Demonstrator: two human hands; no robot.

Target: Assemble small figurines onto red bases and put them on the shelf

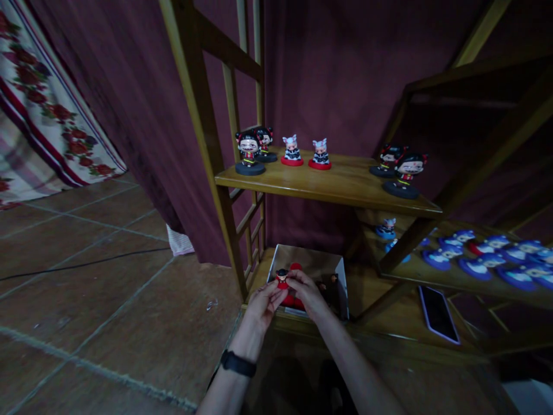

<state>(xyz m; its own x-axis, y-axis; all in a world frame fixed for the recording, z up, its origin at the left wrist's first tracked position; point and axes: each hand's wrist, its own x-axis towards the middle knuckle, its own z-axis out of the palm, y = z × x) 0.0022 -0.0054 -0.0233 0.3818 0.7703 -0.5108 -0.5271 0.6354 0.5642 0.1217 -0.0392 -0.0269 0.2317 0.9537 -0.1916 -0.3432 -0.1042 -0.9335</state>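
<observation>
Between both hands, over the front of a white box (345, 288), is a small red figurine (282, 279) with black hair. My left hand (264, 301) grips it from the left, a dark band on that wrist. The fingers of my right hand (306, 289) pinch it from the right. Inside the box lie more red pieces (295, 267) and some small dark ones, partly hidden by my hands. The box sits on the lowest board of a wooden shelf.
The wooden shelf (328, 180) above carries black-haired figurines (249, 152) at its ends and two white-haired ones (319, 154) on red bases. At right, a lower board holds several blue-and-white figurines (444, 253). A phone (438, 314) lies below them. A black cable (86, 266) crosses the tiled floor.
</observation>
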